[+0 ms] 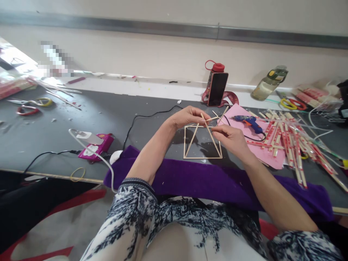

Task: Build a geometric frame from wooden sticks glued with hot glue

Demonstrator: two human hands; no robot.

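a frame point(202, 158) pinched near its top

on your left, your left hand point(187, 116) has thumb and fingertips closed on thin sticks point(213, 118) high on the frame — probably so the leaning pieces don't slip. the cloth point(190, 177) along your near edge likely pads your arms. the frame stands on the table point(146, 130), between you and the phone point(219, 88), propped upright against a bottle point(218, 67). your right hand point(231, 139) has its fingers curled narrow beside the right sloping stick; you may be steadying it, but i cannot tell whether you grip it. right of that, the glue gun point(248, 123) lies on pink paper point(255, 155), perhaps to catch drips.

the frame looks pale and slender: a four-sided base, with sticks rising inward from both near corners — its upper joints are partly hidden.
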